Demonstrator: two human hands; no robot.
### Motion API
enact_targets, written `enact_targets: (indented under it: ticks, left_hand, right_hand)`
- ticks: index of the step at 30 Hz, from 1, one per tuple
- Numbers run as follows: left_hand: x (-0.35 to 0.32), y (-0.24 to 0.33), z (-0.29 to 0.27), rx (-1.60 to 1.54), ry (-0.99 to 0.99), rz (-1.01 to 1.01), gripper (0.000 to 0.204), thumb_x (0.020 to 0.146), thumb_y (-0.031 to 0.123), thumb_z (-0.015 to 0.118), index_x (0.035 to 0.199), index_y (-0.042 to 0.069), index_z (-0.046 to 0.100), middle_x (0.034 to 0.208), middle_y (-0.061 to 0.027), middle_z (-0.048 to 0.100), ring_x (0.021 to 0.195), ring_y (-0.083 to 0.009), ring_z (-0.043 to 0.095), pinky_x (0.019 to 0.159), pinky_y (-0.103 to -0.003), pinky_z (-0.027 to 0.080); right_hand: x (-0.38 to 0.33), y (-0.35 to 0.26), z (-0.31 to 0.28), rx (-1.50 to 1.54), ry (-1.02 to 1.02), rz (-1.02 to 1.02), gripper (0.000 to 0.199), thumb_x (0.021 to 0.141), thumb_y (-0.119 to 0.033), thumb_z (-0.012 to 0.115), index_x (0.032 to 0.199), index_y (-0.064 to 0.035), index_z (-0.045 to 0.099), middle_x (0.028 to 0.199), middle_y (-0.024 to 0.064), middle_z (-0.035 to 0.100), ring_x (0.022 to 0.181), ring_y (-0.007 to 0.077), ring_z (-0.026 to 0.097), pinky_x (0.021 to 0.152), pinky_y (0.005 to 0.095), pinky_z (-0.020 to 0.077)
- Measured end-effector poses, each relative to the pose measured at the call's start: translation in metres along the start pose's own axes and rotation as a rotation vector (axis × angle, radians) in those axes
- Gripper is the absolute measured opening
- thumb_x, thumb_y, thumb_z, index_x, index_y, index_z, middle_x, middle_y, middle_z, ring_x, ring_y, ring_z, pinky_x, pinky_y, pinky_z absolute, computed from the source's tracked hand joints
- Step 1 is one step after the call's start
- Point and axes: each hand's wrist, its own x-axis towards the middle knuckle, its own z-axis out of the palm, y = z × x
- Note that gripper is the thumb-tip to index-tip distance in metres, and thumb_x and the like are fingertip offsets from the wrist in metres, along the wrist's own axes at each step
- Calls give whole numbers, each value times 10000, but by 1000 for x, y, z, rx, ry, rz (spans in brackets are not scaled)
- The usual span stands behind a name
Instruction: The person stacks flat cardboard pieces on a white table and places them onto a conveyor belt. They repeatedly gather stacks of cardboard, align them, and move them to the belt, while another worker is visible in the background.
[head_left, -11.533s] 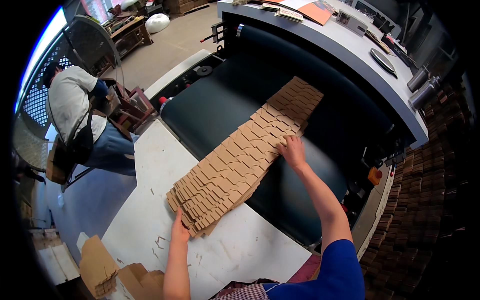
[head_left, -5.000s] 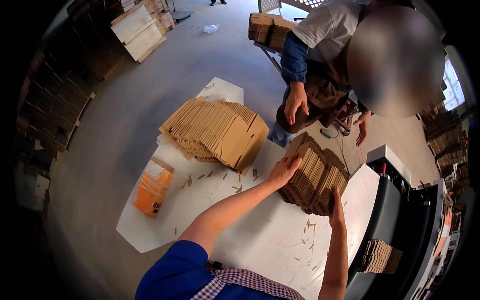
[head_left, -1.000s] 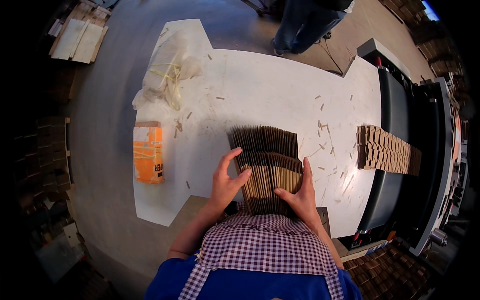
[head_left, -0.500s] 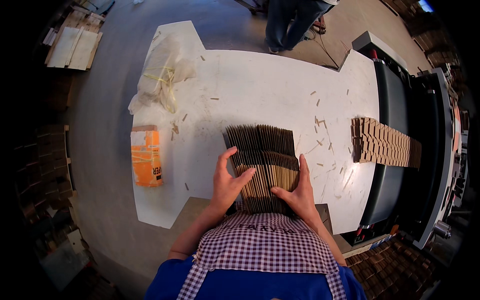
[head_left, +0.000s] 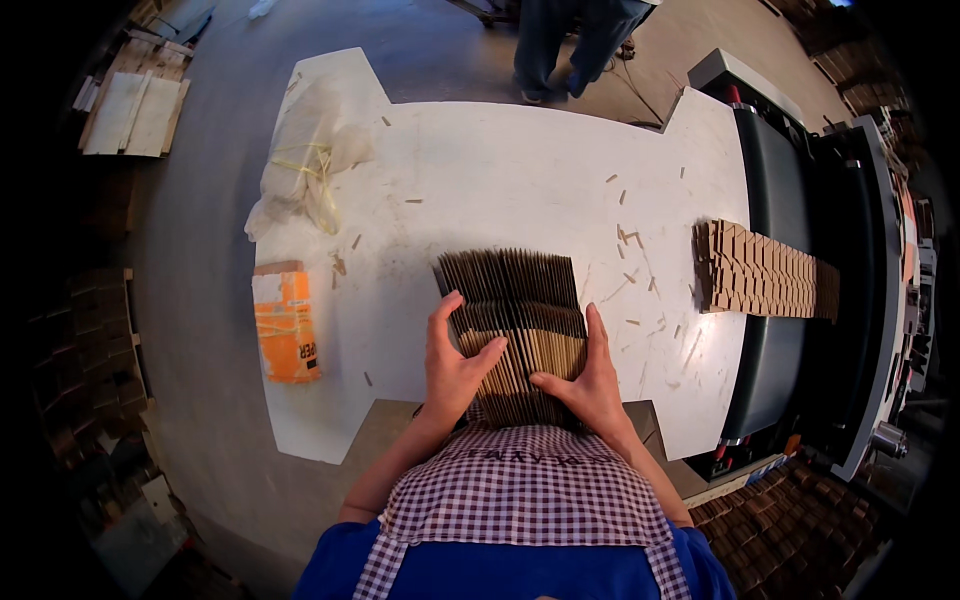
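Between my two hands stands a thick stack of flat cardboard pieces (head_left: 520,330), set on edge with their dark edges upward and lighter brown ones nearer me. My left hand (head_left: 458,355) grips the stack's left side, thumb laid over the top. On the right side my right hand (head_left: 585,370) presses with straight fingers, its thumb also resting on the stack. The stack is at the near edge of a white table (head_left: 480,170), close against my checked apron (head_left: 530,490). My palms' contact with the sides is partly hidden.
An orange-and-white package (head_left: 286,325) and a plastic-wrapped bundle (head_left: 300,165) lie at the table's left. Cardboard scraps (head_left: 628,237) are scattered about. At right, a row of folded cardboard (head_left: 765,270) lies across a black belt machine (head_left: 770,375). Beyond the table stands a person (head_left: 575,45).
The view has shifted slightly, so the table and machine sit a little differently in it. Both hands keep their hold on the stack, with hardly any visible movement.
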Motion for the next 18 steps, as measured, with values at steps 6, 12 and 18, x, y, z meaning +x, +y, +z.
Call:
enact_targets:
  ticks: [6,12,18]
  left_hand:
    - [4,16,4,350,47,295,832,744,197,835,1433,64,388,1515,-191,355,1406,-376,330,1129,-500,305]
    - [6,25,3,500,10,417,555,781,126,781,1311,169,623,1587,-153,261,1464,-390,215,1145,-546,256]
    - [4,26,4,706,-44,554,339,822,176,719,1160,197,733,1554,-108,369,1475,-392,210,1141,-628,145]
  right_hand:
    - [1,0,2,-21,11,-16,1232,666,-467,870,1536,2,134,1567,271,212,1452,400,256,1151,451,317]
    - [1,-2,1,-57,20,-19,1230,658,-482,869,1532,-1,150,1563,266,226,1445,399,271,1143,453,330]
    - [1,2,2,-54,35,-38,1231,651,-486,872,1530,-2,160,1562,259,234,1443,392,281,1132,455,346]
